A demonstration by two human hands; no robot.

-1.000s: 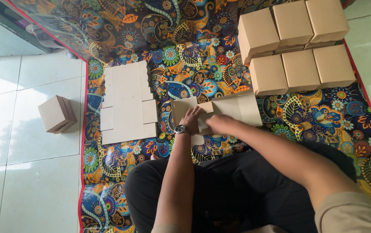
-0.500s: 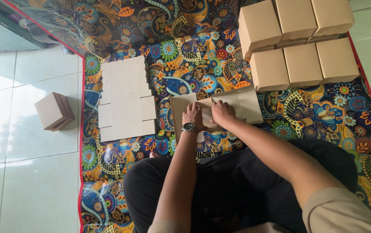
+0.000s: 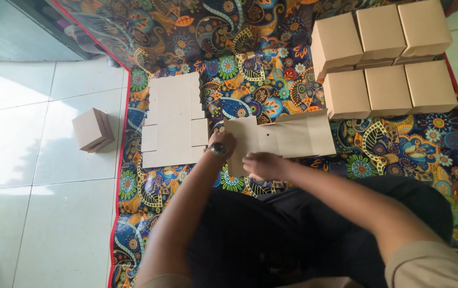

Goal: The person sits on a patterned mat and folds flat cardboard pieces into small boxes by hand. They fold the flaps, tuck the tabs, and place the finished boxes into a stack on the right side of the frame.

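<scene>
Head view, looking straight down at a seated person in dark trousers. Biggest thing: multicoloured paisley-patterned floor mat with red edging [image 3: 410, 154], spread over pale glossy floor tiles [image 3: 31, 213]. Top right on the mat, six closed brown cardboard boxes [image 3: 386, 58] stand in two rows of three, sides touching. Left of centre, a stack of flat unfolded pale cardboard blanks [image 3: 173, 120] lies on the mat near its left edge. Off the mat, on the tiles to the left, one small folded brown cardboard box [image 3: 93, 129] sits tilted, well apart from everything else.

Centre, just in front of the knees: a flat brown cardboard box blank with flaps [image 3: 287, 136], lying on the mat between the stack and the lower box row, right end slightly raised. Left hand [image 3: 222, 143], wristwatch on the wrist, presses on the blank's left end, fingers curled over the card. Right hand [image 3: 263, 164] grips the blank's near edge, just beside the left hand. Hands close together but not touching, both on the same blank.
</scene>
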